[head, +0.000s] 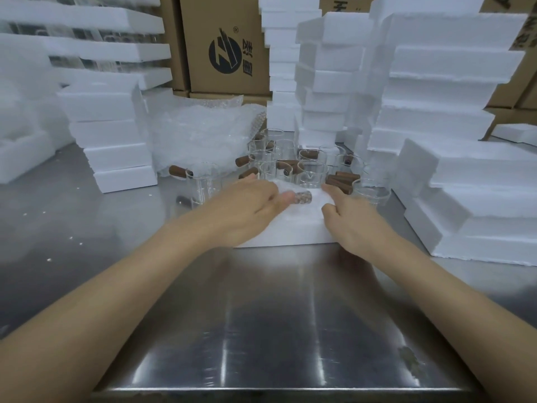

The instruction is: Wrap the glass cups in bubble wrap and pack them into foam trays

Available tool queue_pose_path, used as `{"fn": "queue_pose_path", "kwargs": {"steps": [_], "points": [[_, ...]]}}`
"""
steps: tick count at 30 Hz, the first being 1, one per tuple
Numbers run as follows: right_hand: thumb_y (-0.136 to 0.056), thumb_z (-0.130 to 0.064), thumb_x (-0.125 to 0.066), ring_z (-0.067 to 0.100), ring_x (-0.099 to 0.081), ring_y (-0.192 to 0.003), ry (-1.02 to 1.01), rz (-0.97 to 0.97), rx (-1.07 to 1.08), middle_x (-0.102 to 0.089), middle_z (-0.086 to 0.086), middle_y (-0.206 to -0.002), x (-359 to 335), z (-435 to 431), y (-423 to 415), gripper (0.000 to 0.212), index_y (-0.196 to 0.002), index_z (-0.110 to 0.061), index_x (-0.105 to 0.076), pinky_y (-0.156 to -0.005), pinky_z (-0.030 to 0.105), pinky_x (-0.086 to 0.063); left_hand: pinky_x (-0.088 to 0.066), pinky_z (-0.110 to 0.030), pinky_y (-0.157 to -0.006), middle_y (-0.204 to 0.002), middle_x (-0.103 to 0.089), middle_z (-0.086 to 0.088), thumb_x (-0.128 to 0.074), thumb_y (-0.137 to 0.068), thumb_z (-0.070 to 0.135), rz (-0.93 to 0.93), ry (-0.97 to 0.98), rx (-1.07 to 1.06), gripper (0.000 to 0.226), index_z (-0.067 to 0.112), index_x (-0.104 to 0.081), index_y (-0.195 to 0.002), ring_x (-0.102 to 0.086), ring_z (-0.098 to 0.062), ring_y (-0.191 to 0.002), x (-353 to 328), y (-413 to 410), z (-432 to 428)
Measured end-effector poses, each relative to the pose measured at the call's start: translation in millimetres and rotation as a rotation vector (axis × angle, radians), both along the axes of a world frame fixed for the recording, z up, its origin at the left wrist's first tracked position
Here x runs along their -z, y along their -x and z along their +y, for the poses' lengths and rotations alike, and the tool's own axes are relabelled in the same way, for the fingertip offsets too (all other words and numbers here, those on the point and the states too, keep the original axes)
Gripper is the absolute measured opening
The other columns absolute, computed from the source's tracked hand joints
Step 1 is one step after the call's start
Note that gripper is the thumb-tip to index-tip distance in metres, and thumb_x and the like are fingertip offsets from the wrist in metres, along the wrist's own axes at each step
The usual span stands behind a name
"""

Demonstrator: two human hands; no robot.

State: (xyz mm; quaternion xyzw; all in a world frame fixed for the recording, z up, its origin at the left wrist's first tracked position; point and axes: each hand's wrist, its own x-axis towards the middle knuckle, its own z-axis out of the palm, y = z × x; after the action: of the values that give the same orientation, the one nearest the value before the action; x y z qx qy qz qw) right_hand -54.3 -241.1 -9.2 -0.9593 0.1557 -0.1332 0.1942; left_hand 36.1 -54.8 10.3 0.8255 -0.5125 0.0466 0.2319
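Hands meet over a white foam tray [286, 232] that lies flat on the steel worktop [261, 315], both arms reaching forward from the near edge. The left hand [250, 205] rests palm-down on the tray's left side, fingers fairly straight, its thumb touching a bubble-wrapped cup [302, 196] that lies on the tray — only the brown handle end shows through the wrap. The right hand [348, 213] sits on the tray's right side with its fingers curled toward the same bundle; whether it actually pinches the wrap I cannot tell, since the fingertips blur into the white.

Just behind the tray stands a cluster of bare glass cups [311, 175] with brown wooden handles, packed close together, and one more glass cup [203, 181] stands apart to the left, beside the left hand. A loose heap of bubble wrap [203, 132] lies behind that, against the cardboard boxes [223, 45]. Stacks of foam trays rise on both sides — a lower stack on the left [116, 135], taller and more ragged ones on the right [436, 112].
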Motion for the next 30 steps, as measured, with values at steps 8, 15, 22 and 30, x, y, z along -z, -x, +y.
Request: {"fn": "queue_pose_path", "kwargs": {"steps": [8,15,22,30], "points": [[-0.094,-0.027,-0.036,0.010,-0.057,-0.036,-0.139,-0.011,-0.011,-0.057,0.009,-0.102,-3,-6,-2,0.050,-0.144,-0.027,-0.036,-0.052,0.023,-0.040,-0.039,-0.008,-0.061,-0.067,-0.067,-0.001,-0.020,-0.105,0.044,0.234,0.499,-0.224,0.067,0.011,-0.065,-0.065,-0.056,0.001,-0.058,-22,-32,25],[-0.090,-0.024,-0.042,0.018,-0.064,-0.051,-0.178,-0.043,0.021,-0.062,0.010,-0.102,-5,-7,-3,0.039,-0.128,-0.022,-0.049,-0.044,0.018,-0.042,-0.039,-0.024,-0.060,-0.053,-0.059,0.001,-0.018,-0.087,0.069,0.154,0.308,-0.254,0.079,0.020,-0.066,-0.049,-0.055,-0.009,-0.053,-18,-30,32],[-0.089,-0.028,-0.053,0.010,-0.060,-0.090,0.063,-0.210,-0.076,-0.066,-0.018,-0.114,-11,2,2,0.036,-0.123,-0.036,-0.060,-0.086,0.036,-0.050,-0.039,-0.007,-0.071,-0.044,-0.053,0.006,-0.028,-0.088,0.071,0.228,0.265,-0.125,0.071,0.026,-0.072,-0.055,-0.051,-0.009,-0.046,-15,-39,44],[-0.089,-0.027,-0.054,0.007,-0.046,-0.072,0.026,-0.200,-0.116,-0.068,-0.019,-0.097,-6,-4,-1,0.033,-0.119,-0.038,-0.063,-0.072,0.029,-0.044,-0.048,-0.021,-0.073,-0.074,-0.063,-0.022,-0.025,-0.078,0.084,0.177,0.076,-0.099,0.069,0.039,-0.076,-0.067,-0.060,-0.027,-0.071,-20,-38,44]]}}
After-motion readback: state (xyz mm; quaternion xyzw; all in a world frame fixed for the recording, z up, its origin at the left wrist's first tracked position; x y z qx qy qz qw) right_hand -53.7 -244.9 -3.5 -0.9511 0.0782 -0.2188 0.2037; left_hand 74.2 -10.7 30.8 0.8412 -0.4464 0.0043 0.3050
